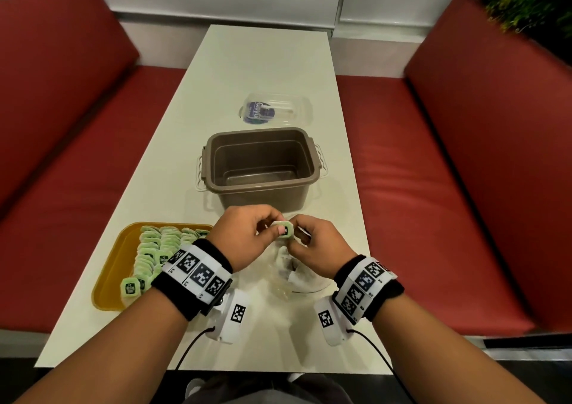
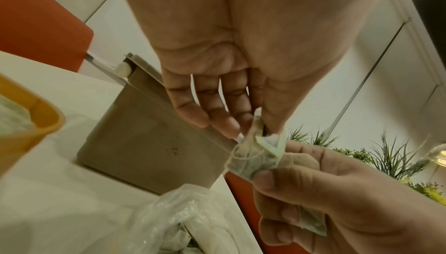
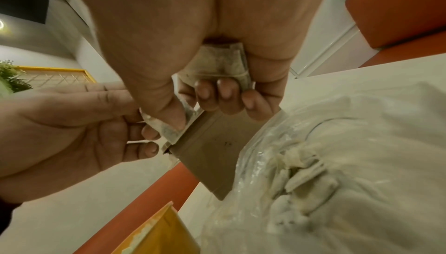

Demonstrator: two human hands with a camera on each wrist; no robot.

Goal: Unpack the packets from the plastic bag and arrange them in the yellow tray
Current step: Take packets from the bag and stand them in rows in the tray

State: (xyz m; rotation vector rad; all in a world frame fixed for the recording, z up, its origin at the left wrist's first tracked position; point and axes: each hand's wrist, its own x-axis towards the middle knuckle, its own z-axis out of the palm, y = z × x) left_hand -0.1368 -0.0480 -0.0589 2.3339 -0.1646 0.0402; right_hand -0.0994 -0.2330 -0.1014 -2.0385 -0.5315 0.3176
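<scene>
From the head camera: both hands meet above the plastic bag point(image 1: 291, 275) on the desk point(image 1: 263, 72), the left hand point(image 1: 244, 236) and right hand point(image 1: 318, 249) pinching one green-tagged packet point(image 1: 285, 229) between them. The yellow tray point(image 1: 108, 280) to the left holds rows of packets; a brown tub point(image 1: 263, 165) sits just beyond. Left wrist view: thumb and fingers point(image 2: 217, 117) nip the packet's top. Right wrist view: curled fingers point(image 3: 224, 94) clamp a second packet point(image 3: 217, 63) against the palm.

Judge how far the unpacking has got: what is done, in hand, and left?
Done: rows of green-tagged packets fill much of the yellow plastic tray. In hand: left hand and right hand pinch a packet. Left: more packets in the clear plastic bag.
</scene>
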